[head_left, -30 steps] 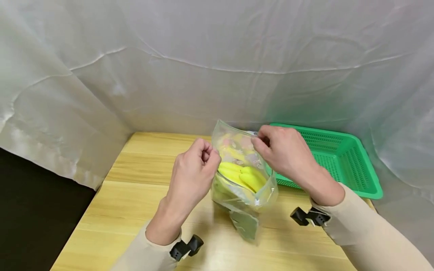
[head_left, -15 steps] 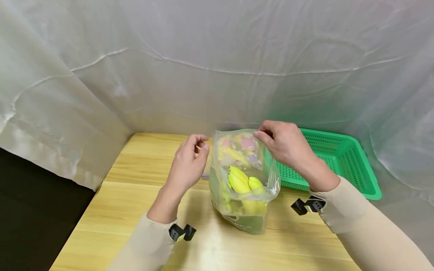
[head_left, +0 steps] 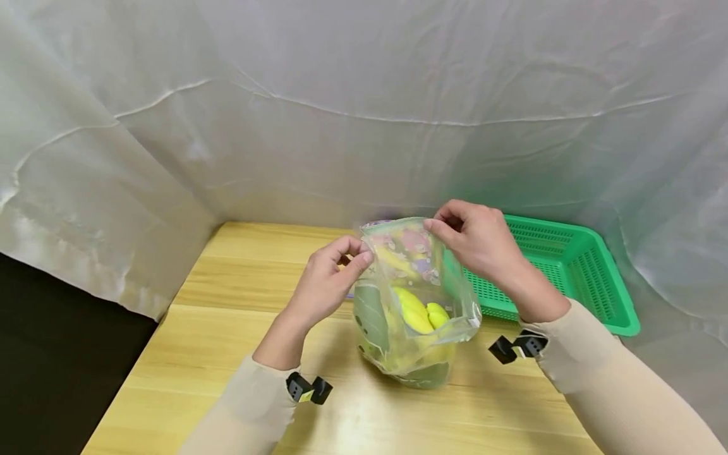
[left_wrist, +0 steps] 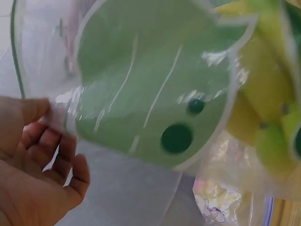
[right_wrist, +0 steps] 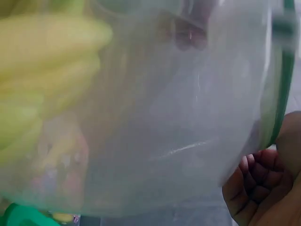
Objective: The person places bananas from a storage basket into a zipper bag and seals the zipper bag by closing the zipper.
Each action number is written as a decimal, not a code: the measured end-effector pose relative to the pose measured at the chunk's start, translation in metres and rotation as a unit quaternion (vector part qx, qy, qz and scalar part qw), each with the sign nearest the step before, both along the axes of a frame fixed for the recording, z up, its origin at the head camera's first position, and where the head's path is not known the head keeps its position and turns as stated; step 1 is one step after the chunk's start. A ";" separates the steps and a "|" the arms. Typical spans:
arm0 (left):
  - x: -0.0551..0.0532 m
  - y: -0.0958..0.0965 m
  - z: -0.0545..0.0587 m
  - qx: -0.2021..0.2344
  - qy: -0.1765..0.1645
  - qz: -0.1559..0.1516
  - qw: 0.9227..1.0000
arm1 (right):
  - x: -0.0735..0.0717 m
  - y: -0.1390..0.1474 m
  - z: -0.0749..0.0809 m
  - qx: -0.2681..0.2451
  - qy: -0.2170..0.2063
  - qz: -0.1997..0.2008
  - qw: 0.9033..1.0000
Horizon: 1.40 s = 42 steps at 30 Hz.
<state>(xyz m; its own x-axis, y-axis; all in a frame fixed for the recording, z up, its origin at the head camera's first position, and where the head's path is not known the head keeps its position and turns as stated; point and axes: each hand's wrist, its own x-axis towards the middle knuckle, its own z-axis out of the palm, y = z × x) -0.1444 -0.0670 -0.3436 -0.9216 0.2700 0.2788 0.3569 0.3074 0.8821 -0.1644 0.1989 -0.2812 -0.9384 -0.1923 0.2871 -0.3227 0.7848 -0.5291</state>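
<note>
A clear zip bag with green printed shapes stands mouth up on the wooden table. Yellow bananas show inside through its gaping mouth. My left hand pinches the bag's left edge near the top between thumb and forefinger, as the left wrist view also shows. At the far rim, the right hand pinches the zip edge toward its right end. Close up in the left wrist view, a large green print covers much of the bag's side.
Behind the bag lies another plastic bag with a colourful pattern and a purple edge. A green perforated basket stands at the right rear. Pale sheeting hangs behind the table.
My left hand let go of the bag's left side, drew away, then came back and pinches its edge. The bag has turned more upright, while the right hand keeps its grip.
</note>
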 end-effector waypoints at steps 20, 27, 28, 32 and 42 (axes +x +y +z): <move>0.007 -0.003 -0.001 0.041 -0.012 0.080 0.996 | 0.109 0.032 -0.033 0.039 0.011 0.177 0.983; 0.012 -0.027 0.005 0.033 -0.018 0.096 0.995 | 0.081 0.058 -0.020 -0.025 -0.018 0.169 0.985; 0.013 -0.033 0.006 0.031 -0.019 0.102 0.994 | 0.075 0.063 -0.017 -0.027 -0.018 0.159 0.987; 0.018 -0.054 0.009 0.016 -0.016 0.117 0.993 | 0.050 0.076 -0.010 -0.032 -0.018 0.110 0.993; 0.009 -0.068 -0.007 -0.021 -0.046 0.147 0.988 | 0.014 0.051 -0.042 -0.192 -0.096 0.075 0.974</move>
<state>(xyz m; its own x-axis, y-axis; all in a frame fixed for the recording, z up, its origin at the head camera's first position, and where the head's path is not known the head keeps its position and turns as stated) -0.1356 -0.1354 -0.3501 -0.9828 -0.0029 0.1848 0.1662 0.4229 0.8908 -0.1507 0.2503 -0.3235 -0.9515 -0.2441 0.1872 -0.2848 0.4693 -0.8359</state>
